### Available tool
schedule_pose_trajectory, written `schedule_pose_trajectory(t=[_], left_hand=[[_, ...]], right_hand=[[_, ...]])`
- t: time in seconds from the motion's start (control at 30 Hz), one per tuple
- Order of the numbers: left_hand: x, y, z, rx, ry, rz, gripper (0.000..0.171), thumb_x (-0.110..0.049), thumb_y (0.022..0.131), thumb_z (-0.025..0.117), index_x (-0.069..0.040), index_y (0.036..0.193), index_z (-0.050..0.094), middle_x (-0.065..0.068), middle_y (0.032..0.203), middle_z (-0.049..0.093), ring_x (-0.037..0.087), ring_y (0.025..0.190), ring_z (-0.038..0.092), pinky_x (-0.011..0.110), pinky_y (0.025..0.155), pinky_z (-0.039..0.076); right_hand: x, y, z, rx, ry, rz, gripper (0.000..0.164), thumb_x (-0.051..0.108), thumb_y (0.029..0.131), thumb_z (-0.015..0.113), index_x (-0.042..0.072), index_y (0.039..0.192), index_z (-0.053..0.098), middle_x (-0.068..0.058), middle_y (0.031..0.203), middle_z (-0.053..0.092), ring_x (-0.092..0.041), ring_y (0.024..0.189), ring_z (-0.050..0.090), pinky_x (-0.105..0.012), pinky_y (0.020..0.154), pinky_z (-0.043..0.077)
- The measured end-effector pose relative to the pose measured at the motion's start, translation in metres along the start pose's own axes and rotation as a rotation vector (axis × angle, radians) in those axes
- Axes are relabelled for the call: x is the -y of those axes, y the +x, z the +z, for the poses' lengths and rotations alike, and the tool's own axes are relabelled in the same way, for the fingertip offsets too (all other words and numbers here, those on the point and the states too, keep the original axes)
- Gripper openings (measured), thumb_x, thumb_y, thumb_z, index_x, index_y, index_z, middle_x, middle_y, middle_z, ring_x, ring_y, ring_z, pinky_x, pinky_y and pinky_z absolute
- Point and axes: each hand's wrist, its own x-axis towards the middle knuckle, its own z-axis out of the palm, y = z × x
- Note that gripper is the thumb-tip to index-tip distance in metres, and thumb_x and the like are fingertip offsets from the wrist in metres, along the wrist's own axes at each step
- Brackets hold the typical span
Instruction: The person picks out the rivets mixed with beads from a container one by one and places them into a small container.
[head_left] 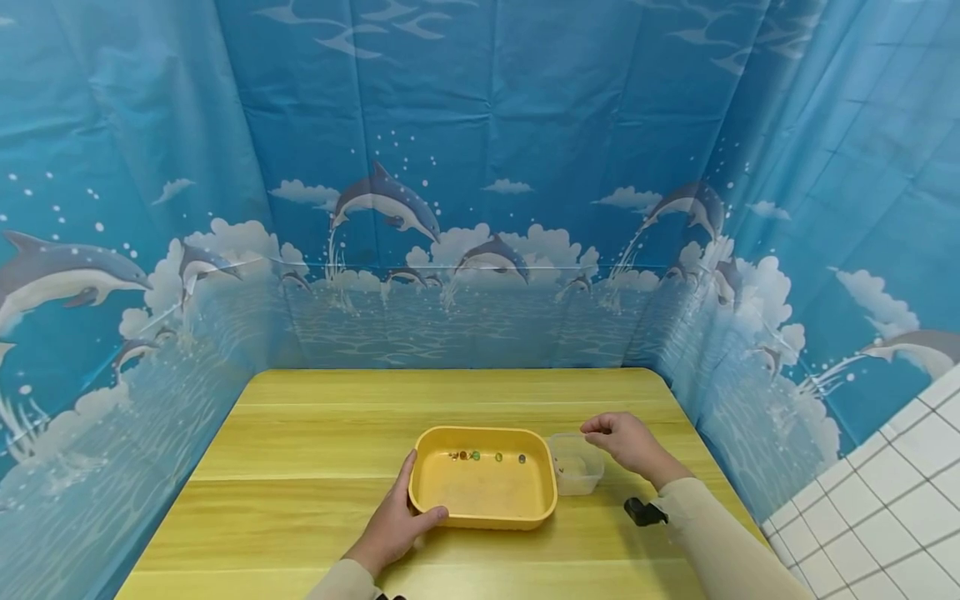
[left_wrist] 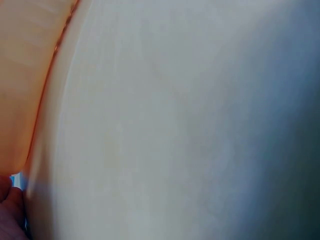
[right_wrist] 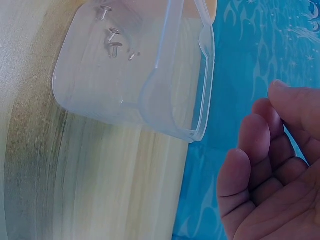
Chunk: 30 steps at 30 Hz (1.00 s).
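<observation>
Cropped left sleeve [head_left: 343,582]; fingers [head_left: 406,472] hold yellow tray [head_left: 487,493], some apparently hidden.

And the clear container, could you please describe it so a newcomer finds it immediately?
On the wood-patterned table, find the yellow tray. Beside its right end, near the person's right hand, stands a smaller container. Unlike the tray, it is colourless and see-through, with little metallic pins inside.
</observation>
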Motion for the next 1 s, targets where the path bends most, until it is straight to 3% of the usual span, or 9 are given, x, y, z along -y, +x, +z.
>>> schedule_pose_trajectory(t=[0.3, 0.53, 0.77, 1.0], left_hand=[[-0.0023, -0.0011, -0.0009, 0.014, -0.014, -0.001, 0.116, -0.039, 0.09, 0.085, -0.02, 0.171, 0.003, 0.027, 0.171, 0.024, 0.034, 0.138, 0.058, 0.043, 0.111, 0.05], [-0.002, -0.0025, -0.0021, 0.026, -0.038, -0.005, 0.116, -0.038, 0.091, 0.084, -0.02, 0.171, 0.002, 0.027, 0.171, 0.025, 0.032, 0.136, 0.06, 0.035, 0.107, 0.05], [-0.0036, -0.0035, -0.0021, 0.027, -0.038, -0.011, 0.117, -0.038, 0.091, 0.085, -0.02, 0.171, 0.002, 0.028, 0.171, 0.025, 0.032, 0.136, 0.06, 0.038, 0.109, 0.05], [-0.0032, -0.0026, -0.0018, 0.024, -0.022, -0.006, 0.117, -0.038, 0.091, 0.085, -0.019, 0.171, 0.003, 0.029, 0.169, 0.029, 0.031, 0.134, 0.062, 0.035, 0.107, 0.05]], right_hand=[[-0.0013, -0.0001, -0.001, 0.0, -0.008, -0.009, 0.023, 0.018, 0.104, 0.066, 0.006, 0.12, 0.076, -0.012, 0.119, 0.076, -0.031, 0.109, 0.07, -0.048, 0.09, 0.06], [0.0005, -0.0002, 0.0, 0.001, -0.005, -0.006, 0.022, 0.017, 0.104, 0.066, 0.006, 0.12, 0.076, -0.012, 0.119, 0.076, -0.031, 0.109, 0.07, -0.047, 0.09, 0.06], [-0.0007, -0.0004, 0.0017, -0.001, 0.005, -0.003, 0.026, 0.015, 0.104, 0.065, 0.002, 0.125, 0.074, -0.013, 0.122, 0.075, -0.032, 0.111, 0.07, -0.047, 0.091, 0.06], [0.0033, 0.0, 0.0028, -0.004, -0.008, -0.005, 0.024, 0.017, 0.105, 0.065, 0.007, 0.125, 0.075, -0.013, 0.124, 0.075, -0.032, 0.113, 0.069, -0.048, 0.091, 0.06]])
